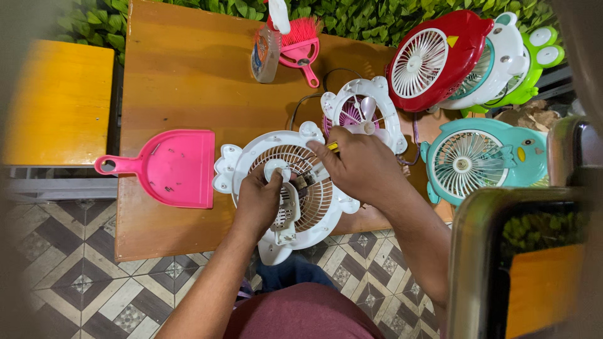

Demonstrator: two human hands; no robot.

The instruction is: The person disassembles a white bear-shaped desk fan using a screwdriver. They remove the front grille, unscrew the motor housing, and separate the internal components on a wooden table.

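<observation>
So from my remote seat I'm looking straight down at both hands working on a white fan housing (286, 191) with a round tan grille, lying flat at the near edge of the wooden bench (188, 75). The left hand (259, 202) has its grip closed around the small white hub piece at the middle of the grille, fingers curled on it, with a white bracket part running toward me from just under that grip. The right hand (359, 164) is pinched narrow on a thin tool with a yellow handle (331, 147); only a sliver of the yellow shows past the fingers, and the tip end is hidden, so I can't tell what it's touching. That hand sits just beside the left one, over the far-right part of the grille.

Just beyond the right grip there's a second white fan front (364, 113) with pale pink blades showing, and dark wires curl out from behind it. Well to the left of the left grip lies a pink dustpan (169, 166), handle pointing away from the hands. Further past both grips: a pink brush (300, 41) and a clear bottle (265, 53). Off to the right of the right grip, a teal fan (480, 160), and beyond it a red fan (436, 59) leaning against white and green ones.
</observation>
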